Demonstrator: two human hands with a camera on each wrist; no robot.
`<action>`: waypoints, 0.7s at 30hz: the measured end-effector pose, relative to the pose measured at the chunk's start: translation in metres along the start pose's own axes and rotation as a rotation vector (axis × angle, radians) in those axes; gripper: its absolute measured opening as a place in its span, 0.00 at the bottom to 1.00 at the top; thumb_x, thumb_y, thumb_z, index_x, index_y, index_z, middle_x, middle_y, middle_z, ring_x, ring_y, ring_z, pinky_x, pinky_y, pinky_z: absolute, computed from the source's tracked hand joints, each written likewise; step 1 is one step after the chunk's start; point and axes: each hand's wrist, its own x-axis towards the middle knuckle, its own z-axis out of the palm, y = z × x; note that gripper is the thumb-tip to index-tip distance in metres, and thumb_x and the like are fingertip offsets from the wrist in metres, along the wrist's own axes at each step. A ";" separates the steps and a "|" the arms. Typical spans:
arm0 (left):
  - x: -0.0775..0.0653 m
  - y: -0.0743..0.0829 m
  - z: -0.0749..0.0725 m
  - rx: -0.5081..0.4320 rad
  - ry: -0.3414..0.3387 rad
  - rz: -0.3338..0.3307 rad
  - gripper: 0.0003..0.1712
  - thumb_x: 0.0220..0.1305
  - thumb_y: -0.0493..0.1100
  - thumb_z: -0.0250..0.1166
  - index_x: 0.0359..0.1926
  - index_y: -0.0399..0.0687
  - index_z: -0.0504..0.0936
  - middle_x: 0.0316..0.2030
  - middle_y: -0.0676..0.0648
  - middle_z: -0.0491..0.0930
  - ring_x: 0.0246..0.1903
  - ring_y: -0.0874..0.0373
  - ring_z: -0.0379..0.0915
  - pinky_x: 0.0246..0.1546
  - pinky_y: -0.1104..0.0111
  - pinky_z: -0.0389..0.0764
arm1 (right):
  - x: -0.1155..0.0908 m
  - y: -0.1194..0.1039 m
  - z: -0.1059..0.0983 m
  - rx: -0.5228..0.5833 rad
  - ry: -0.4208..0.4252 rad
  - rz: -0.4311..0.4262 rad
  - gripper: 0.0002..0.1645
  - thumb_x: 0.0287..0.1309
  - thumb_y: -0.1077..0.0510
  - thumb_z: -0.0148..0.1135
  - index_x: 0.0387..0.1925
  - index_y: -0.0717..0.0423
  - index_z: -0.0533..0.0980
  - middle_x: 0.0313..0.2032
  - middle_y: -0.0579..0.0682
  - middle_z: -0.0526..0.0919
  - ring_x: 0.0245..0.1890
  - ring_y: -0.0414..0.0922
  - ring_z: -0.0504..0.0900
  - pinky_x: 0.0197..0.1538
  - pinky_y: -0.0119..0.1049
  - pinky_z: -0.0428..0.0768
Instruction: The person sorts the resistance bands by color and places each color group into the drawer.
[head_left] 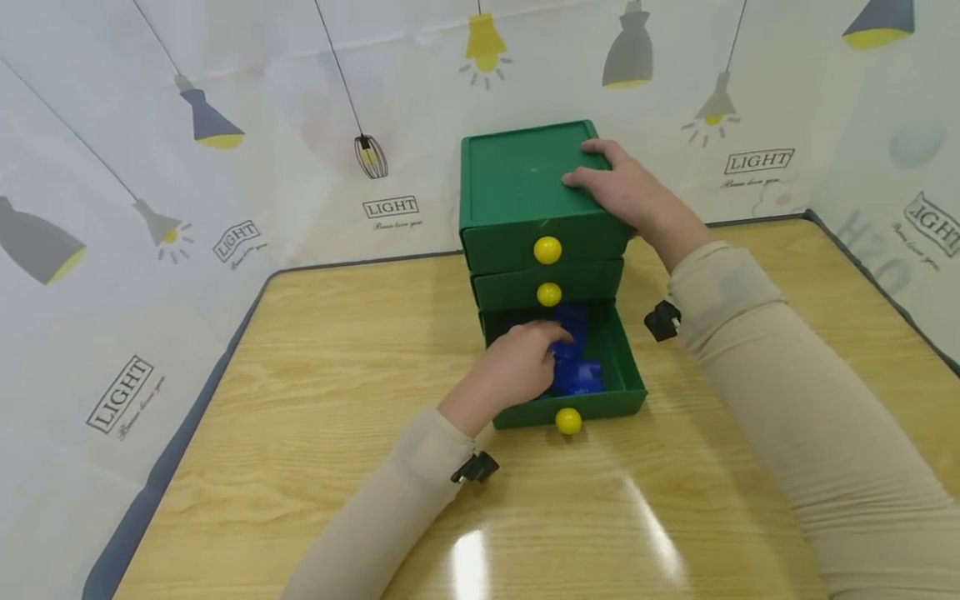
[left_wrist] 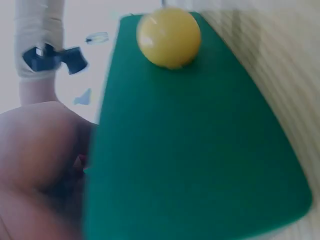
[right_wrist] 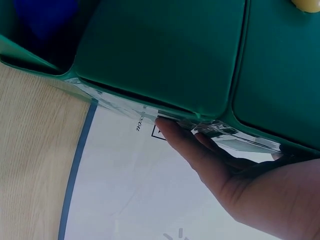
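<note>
A green drawer cabinet (head_left: 528, 175) with yellow round knobs stands on the table, its bottom drawer (head_left: 626, 350) pulled out. Blue, shiny pieces (head_left: 581, 377) lie inside that drawer. My left hand (head_left: 517, 367) reaches over the drawer's left front into it, index finger bent over the blue pieces. The other left fingers are hidden, and I cannot tell whether they hold a piece. In the left wrist view, the drawer front with its yellow knob (left_wrist: 170, 37) is close by. My right hand (head_left: 618, 187) rests on the cabinet's top right edge; in the right wrist view, fingers (right_wrist: 185, 145) lie along its side.
The two upper drawers (head_left: 510, 292) are closed. A wooden table (head_left: 360, 350) extends around the cabinet. Behind it hangs a white cloth (head_left: 300, 208) printed with lamps. Small black devices are strapped at both sleeve cuffs (head_left: 476, 467).
</note>
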 end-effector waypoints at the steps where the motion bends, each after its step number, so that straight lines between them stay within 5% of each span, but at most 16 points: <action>1: -0.005 0.001 -0.002 -0.017 0.011 0.010 0.22 0.78 0.33 0.54 0.67 0.46 0.82 0.68 0.46 0.81 0.54 0.54 0.84 0.60 0.63 0.84 | 0.000 -0.001 0.000 -0.003 0.001 -0.003 0.48 0.75 0.32 0.51 0.86 0.29 0.42 0.87 0.52 0.37 0.83 0.62 0.55 0.81 0.64 0.60; 6: -0.034 0.009 -0.009 -0.129 0.080 0.046 0.15 0.78 0.40 0.60 0.59 0.45 0.87 0.50 0.48 0.90 0.29 0.60 0.75 0.36 0.70 0.79 | 0.000 -0.004 -0.001 -0.013 -0.001 -0.001 0.48 0.75 0.32 0.51 0.86 0.28 0.41 0.88 0.51 0.37 0.83 0.61 0.55 0.82 0.62 0.61; 10: -0.053 0.016 -0.011 -0.155 0.086 0.041 0.13 0.77 0.44 0.65 0.56 0.47 0.88 0.38 0.51 0.89 0.32 0.64 0.78 0.37 0.74 0.80 | 0.001 -0.004 -0.001 -0.011 -0.011 0.006 0.48 0.75 0.32 0.51 0.86 0.27 0.41 0.87 0.51 0.37 0.82 0.61 0.56 0.81 0.63 0.62; 16: -0.073 0.026 -0.006 -0.065 0.127 0.019 0.11 0.75 0.45 0.68 0.54 0.49 0.89 0.35 0.53 0.90 0.29 0.66 0.78 0.31 0.76 0.78 | 0.001 -0.003 0.000 -0.006 -0.019 0.011 0.48 0.75 0.31 0.51 0.86 0.26 0.41 0.87 0.51 0.37 0.82 0.62 0.56 0.81 0.63 0.62; 21: -0.080 0.031 0.008 -0.041 0.021 0.037 0.15 0.75 0.48 0.69 0.57 0.50 0.87 0.33 0.53 0.90 0.21 0.70 0.73 0.25 0.78 0.75 | 0.001 0.000 -0.001 0.005 -0.017 0.014 0.48 0.74 0.31 0.51 0.86 0.26 0.42 0.88 0.50 0.36 0.83 0.61 0.55 0.81 0.63 0.61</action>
